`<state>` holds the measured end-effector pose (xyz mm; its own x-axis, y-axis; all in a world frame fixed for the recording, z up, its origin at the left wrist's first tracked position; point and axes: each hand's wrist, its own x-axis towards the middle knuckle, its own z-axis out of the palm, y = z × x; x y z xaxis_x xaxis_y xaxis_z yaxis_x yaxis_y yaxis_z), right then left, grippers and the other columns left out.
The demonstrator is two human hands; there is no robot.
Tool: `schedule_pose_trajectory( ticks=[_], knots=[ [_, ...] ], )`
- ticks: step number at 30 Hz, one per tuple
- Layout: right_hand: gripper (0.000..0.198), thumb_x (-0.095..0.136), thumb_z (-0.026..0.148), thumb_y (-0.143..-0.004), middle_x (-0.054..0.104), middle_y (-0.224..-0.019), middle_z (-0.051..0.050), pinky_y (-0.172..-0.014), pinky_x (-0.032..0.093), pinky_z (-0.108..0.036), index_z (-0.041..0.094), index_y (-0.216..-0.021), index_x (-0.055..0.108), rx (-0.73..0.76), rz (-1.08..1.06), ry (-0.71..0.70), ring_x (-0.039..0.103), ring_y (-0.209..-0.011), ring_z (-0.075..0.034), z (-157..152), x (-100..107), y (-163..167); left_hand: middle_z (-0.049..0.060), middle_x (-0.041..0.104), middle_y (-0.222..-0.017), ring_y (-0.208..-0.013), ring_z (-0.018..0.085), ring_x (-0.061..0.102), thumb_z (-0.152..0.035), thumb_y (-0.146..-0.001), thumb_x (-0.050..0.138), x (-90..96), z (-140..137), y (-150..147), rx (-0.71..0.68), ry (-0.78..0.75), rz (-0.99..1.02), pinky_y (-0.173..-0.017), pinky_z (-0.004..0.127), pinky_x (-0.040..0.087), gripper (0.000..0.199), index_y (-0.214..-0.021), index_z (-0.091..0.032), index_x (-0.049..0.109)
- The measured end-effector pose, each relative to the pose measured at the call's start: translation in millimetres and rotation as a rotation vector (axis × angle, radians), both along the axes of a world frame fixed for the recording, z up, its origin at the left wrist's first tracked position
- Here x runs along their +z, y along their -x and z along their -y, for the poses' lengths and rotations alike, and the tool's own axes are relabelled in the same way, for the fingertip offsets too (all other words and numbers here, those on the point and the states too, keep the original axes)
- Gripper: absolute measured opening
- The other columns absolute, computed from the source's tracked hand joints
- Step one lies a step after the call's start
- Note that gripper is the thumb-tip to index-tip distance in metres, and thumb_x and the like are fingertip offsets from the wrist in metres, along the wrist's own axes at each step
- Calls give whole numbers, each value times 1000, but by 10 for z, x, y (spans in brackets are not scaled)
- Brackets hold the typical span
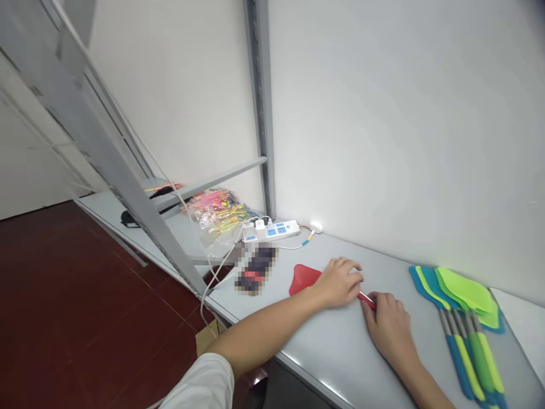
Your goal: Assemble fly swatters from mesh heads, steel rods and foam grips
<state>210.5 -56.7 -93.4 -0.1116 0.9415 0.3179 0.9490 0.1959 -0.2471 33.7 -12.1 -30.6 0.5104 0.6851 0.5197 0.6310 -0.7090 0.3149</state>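
Note:
A red fly swatter [304, 278] with a metal shaft lies low over the grey shelf, its mesh head toward the left. My left hand [339, 283] is closed over the swatter just behind the head, fingers curled. Around the red handle end, my right hand [388, 319] is closed, and most of the handle is hidden under it. A short piece of shaft shows between the two hands. Right of my right hand lies a fanned stack of blue and lime-green fly swatters [466, 295], handles toward me.
A white power strip [281, 229] with plugs and cables sits by the wall, next to a white rounded device [315, 226]. A blurred-out phone-like object [257, 269] lies left of the swatter. Beyond the metal upright [260, 108] are clear bags of colourful cords [223, 213]. A white sheet [522, 321] lies far right.

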Motion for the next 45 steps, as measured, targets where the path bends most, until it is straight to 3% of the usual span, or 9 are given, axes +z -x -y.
schedule_pose_trajectory(
  ticks=[6, 12, 16, 22, 26, 29, 32, 39, 45],
  knots=[
    [24, 43, 39, -93, 59, -83, -8, -78, 35, -41, 19, -88, 53, -3, -6, 40, 54, -83, -26, 43, 185, 32, 8, 62, -107, -101, 21, 55, -23, -94, 40, 181, -46, -9, 68, 100, 10, -90, 35, 42, 24, -105, -20, 61],
    [22, 48, 38, -90, 57, -79, -6, -77, 32, -39, 19, -79, 54, -20, 48, 76, 53, -81, -25, 26, 328, 52, 3, 62, -79, -76, 20, 58, -28, -92, 46, 74, -55, -13, 78, 246, -108, -67, 30, 42, 15, -88, -22, 60],
    [22, 47, 35, -90, 56, -80, -6, -74, 30, -37, 20, -77, 55, -36, 41, 122, 52, -81, -25, 31, 323, 55, 3, 63, -82, -76, 21, 59, -30, -91, 48, 21, -59, -35, 87, 302, -156, -65, 30, 41, 12, -95, -23, 56],
    [20, 42, 22, -91, 56, -83, -6, -76, 27, -37, 20, -77, 56, 18, -111, 180, 48, -82, -23, -7, 328, 27, 10, 62, -96, -88, 27, 58, -45, -95, 38, -2, -38, -60, 156, 379, -127, -72, 36, 42, 31, -106, -20, 53],
    [24, 39, 24, -93, 55, -78, -3, -77, 27, -36, 21, -75, 54, 66, -204, 212, 49, -76, -21, -103, 335, 52, 9, 64, -93, -90, 27, 59, -44, -96, 36, 11, -7, -68, 121, 445, -75, -77, 37, 41, 31, -97, -21, 57],
    [23, 40, 25, -93, 54, -75, -1, -77, 29, -34, 21, -73, 52, 131, -288, 233, 49, -72, -18, -176, 320, 118, 4, 65, -85, -81, 23, 61, -39, -98, 32, 30, 20, -65, 79, 514, -17, -72, 33, 43, 32, -92, -23, 58],
    [22, 40, 25, -92, 53, -73, 1, -76, 32, -32, 21, -72, 48, 167, -400, 238, 48, -69, -16, -211, 291, 164, 1, 66, -86, -76, 18, 62, -35, -98, 31, 37, 44, -76, 53, 584, 71, -66, 28, 44, 27, -103, -25, 56],
    [36, 30, 44, -98, 47, -67, 2, -57, 35, -25, 22, -74, 44, 153, -739, 245, 43, -62, -15, -169, 284, 62, 0, 58, -88, -81, 14, 57, -29, -88, 55, -10, 49, -207, -63, 827, 875, -78, 28, 46, 43, -127, -24, 39],
    [48, 30, 56, -96, 37, -62, 3, -56, 32, -26, 20, -69, 49, -4, -1134, 202, 38, -59, -14, -152, 331, -17, 0, 54, -84, -70, 12, 53, -31, -90, 48, 3, -14, -162, 56, 725, 720, -68, 25, 44, 16, -101, -21, 53]
  ],
)
